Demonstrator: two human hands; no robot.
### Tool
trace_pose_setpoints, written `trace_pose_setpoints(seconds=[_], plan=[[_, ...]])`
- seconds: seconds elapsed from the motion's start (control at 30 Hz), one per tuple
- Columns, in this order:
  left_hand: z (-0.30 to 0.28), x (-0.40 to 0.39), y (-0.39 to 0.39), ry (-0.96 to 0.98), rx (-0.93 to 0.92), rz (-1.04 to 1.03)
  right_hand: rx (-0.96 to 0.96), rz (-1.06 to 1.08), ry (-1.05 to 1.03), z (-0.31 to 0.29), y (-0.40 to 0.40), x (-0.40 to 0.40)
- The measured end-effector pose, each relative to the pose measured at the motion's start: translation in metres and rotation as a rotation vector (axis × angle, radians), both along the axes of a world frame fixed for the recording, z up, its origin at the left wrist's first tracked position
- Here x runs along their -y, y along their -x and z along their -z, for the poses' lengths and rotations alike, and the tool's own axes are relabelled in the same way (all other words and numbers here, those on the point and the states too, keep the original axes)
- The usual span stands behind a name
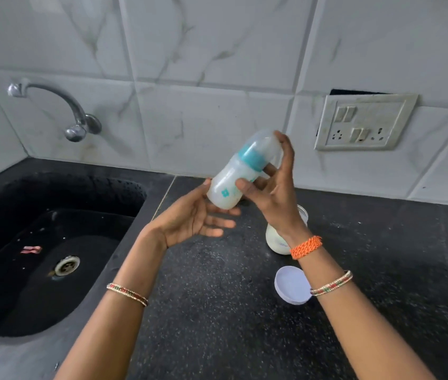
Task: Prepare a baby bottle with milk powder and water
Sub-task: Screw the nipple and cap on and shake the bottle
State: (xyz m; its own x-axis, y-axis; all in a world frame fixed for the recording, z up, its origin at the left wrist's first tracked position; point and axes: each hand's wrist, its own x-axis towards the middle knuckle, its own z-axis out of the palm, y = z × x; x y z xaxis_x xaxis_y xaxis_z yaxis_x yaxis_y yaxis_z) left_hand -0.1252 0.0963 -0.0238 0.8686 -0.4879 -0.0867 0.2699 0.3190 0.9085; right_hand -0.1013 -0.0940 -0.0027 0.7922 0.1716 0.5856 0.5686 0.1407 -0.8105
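Note:
A baby bottle [229, 187] with a teal collar, a clear cap and milky white liquid inside is held tilted in the air above the black counter, cap end up and to the right. My right hand [275, 187] grips it around the collar and cap, thumb on the body. Just under the bottle's base is my left hand [195, 215], palm up with fingers spread, its fingertips touching the base. Behind my right wrist stands an uncapped white jar of milk powder [276, 242], partly hidden. Its round white lid [291, 285] lies upside down on the counter.
A black sink [52, 242] with a steel drain and a scrap of red wrapper fills the left side, with a wall tap [74, 127] above it. The speckled black counter [217, 325] runs right. A switch and socket plate [363, 122] is on the tiled wall.

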Motion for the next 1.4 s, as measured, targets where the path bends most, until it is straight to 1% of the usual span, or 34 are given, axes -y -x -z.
trace_pose_setpoints(seconds=[0.07, 0.13, 0.2, 0.3, 0.37, 0.47, 0.53, 0.6, 0.63, 0.67, 0.73, 0.77, 0.8, 0.83, 0.87, 0.9, 0.93, 0.97, 1.0, 1.03, 1.07, 1.1, 1.13, 1.17, 1.2, 1.23, 1.27, 1.3, 1.33, 1.37, 1.4], plan=[[0.007, 0.005, 0.001, 0.110, -0.029, -0.113, -0.036, -0.006, 0.108, -0.002, 0.000, 0.003], [0.014, 0.010, -0.001, 0.225, 0.001, -0.250, -0.051, 0.006, 0.199, -0.001, -0.001, 0.005], [0.014, 0.017, -0.001, 0.251, 0.046, -0.312, -0.071, 0.006, 0.183, -0.001, 0.000, 0.001], [0.012, 0.030, 0.002, 0.234, 0.115, -0.367, -0.060, 0.097, 0.112, 0.001, -0.001, -0.005], [0.012, 0.040, 0.007, 0.215, 0.169, -0.426, -0.042, 0.161, 0.102, -0.001, -0.002, -0.007], [0.011, 0.056, 0.012, 0.079, 0.311, -0.596, -0.012, 0.235, 0.125, -0.006, -0.004, -0.010], [0.011, 0.063, 0.014, 0.030, 0.392, -0.668, -0.010, 0.231, 0.180, -0.011, -0.008, -0.011], [0.010, 0.062, 0.016, 0.007, 0.450, -0.631, -0.064, 0.184, 0.216, -0.022, -0.009, -0.005], [0.009, 0.057, 0.018, -0.020, 0.476, -0.585, -0.142, 0.153, 0.150, -0.028, -0.011, 0.001], [0.006, 0.049, 0.018, -0.053, 0.502, -0.549, -0.230, 0.135, -0.001, -0.037, -0.015, 0.008], [0.004, 0.030, 0.018, -0.102, 0.501, -0.549, -0.395, 0.118, -0.488, -0.054, -0.014, 0.023], [0.004, 0.021, 0.016, -0.116, 0.475, -0.587, -0.395, 0.118, -0.628, -0.056, -0.014, 0.028], [0.005, 0.015, 0.015, -0.136, 0.440, -0.638, -0.372, 0.098, -0.612, -0.058, -0.009, 0.031], [0.006, 0.010, 0.013, -0.154, 0.407, -0.678, -0.321, 0.036, -0.453, -0.058, 0.000, 0.030], [0.007, 0.009, 0.010, -0.170, 0.386, -0.701, -0.246, -0.033, -0.208, -0.055, 0.009, 0.030], [0.008, 0.009, 0.007, -0.181, 0.375, -0.709, -0.157, -0.081, -0.015, -0.049, 0.015, 0.030], [0.007, 0.009, 0.006, -0.188, 0.370, -0.713, -0.101, -0.079, 0.033, -0.046, 0.018, 0.028], [0.004, 0.010, 0.004, -0.188, 0.373, -0.712, -0.092, -0.051, -0.079, -0.048, 0.020, 0.026], [0.002, 0.011, 0.004, -0.183, 0.378, -0.710, -0.127, 0.001, -0.276, -0.051, 0.022, 0.024], [0.001, 0.013, 0.003, -0.166, 0.379, -0.712, -0.138, 0.036, -0.400, -0.049, 0.018, 0.025], [0.000, 0.014, 0.002, -0.150, 0.377, -0.714, -0.142, 0.027, -0.396, -0.049, 0.017, 0.025], [0.000, 0.016, 0.003, -0.146, 0.376, -0.711, -0.115, -0.037, -0.244, -0.048, 0.018, 0.023], [-0.001, 0.017, 0.002, -0.148, 0.377, -0.705, -0.077, -0.104, 0.010, -0.047, 0.020, 0.024], [-0.003, 0.018, 0.000, -0.146, 0.379, -0.703, -0.021, -0.150, 0.187, -0.041, 0.023, 0.023], [-0.004, 0.019, -0.001, -0.139, 0.383, -0.706, 0.007, -0.122, 0.194, -0.040, 0.025, 0.021], [-0.006, 0.019, -0.002, -0.128, 0.389, -0.717, -0.007, -0.074, 0.071, -0.042, 0.022, 0.019], [-0.008, 0.018, -0.003, -0.118, 0.396, -0.731, -0.076, 0.014, -0.147, -0.045, 0.020, 0.018], [-0.008, 0.016, -0.003, -0.109, 0.395, -0.743, -0.130, 0.068, -0.321, -0.043, 0.013, 0.020], [-0.007, 0.015, -0.003, -0.108, 0.385, -0.751, -0.158, 0.073, -0.345, -0.042, 0.010, 0.024], [-0.007, 0.014, -0.002, -0.119, 0.372, -0.751, -0.164, 0.022, -0.244, -0.044, 0.007, 0.024], [-0.007, 0.012, -0.002, -0.134, 0.363, -0.750, -0.156, -0.028, -0.008, -0.045, 0.004, 0.028]])
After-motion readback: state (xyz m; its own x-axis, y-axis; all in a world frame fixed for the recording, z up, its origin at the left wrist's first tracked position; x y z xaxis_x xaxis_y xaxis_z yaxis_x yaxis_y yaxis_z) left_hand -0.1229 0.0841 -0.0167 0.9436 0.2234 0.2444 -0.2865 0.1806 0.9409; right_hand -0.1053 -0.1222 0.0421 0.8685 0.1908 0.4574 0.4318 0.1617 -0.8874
